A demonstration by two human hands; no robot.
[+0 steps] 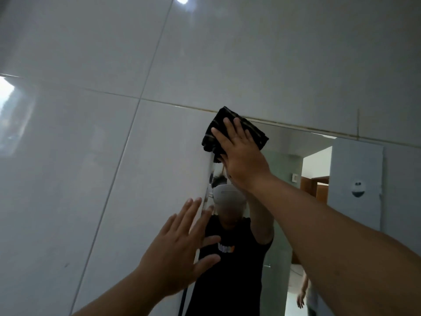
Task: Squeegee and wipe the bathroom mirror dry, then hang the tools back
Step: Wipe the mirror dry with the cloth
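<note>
The bathroom mirror (284, 169) is set into the tiled wall, its top left corner near the middle of the view. A dark folded cloth (230, 126) lies flat against that corner, pressed there by my right hand (241, 156) with the fingers spread over it. My left hand (180, 249) is lower down with fingers apart, resting at the mirror's left edge and holding nothing. The mirror reflects a person in a black shirt with a raised arm. No squeegee is in view.
Large glossy white tiles (91, 156) fill the wall to the left and above the mirror, with light glare on them. The reflection shows a grey door (357, 183), an open doorway with wooden frames and another person low at the right.
</note>
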